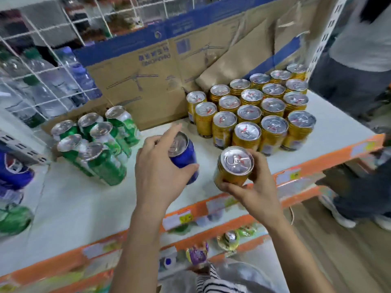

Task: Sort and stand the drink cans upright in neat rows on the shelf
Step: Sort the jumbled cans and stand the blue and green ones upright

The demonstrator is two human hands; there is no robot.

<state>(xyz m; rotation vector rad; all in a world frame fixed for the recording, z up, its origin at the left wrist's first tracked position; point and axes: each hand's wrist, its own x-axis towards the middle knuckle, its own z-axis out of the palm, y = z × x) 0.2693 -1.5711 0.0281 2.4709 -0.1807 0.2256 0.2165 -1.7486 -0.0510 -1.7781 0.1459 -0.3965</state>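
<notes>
Drink cans stand in two groups on the shelf (pixel 74 208), with two more in hand. The right hand (pixel 254 187) has its fingers (pixel 258 166) wrapped round one gold can (pixel 233 163), held roughly upright with its lid towards the camera, just in front of the gold block (pixel 273 106) and left of that block's short front row. That hand is the nearer to the block, so the placement appears to be a short carry forward. The left hand (pixel 156 166) grips one blue can (pixel 184 157), tilted, index finger extended, between the two groups. Count: eighteen gold cans standing, six green cans (pixel 101 132) standing, one gold and one blue held
</notes>
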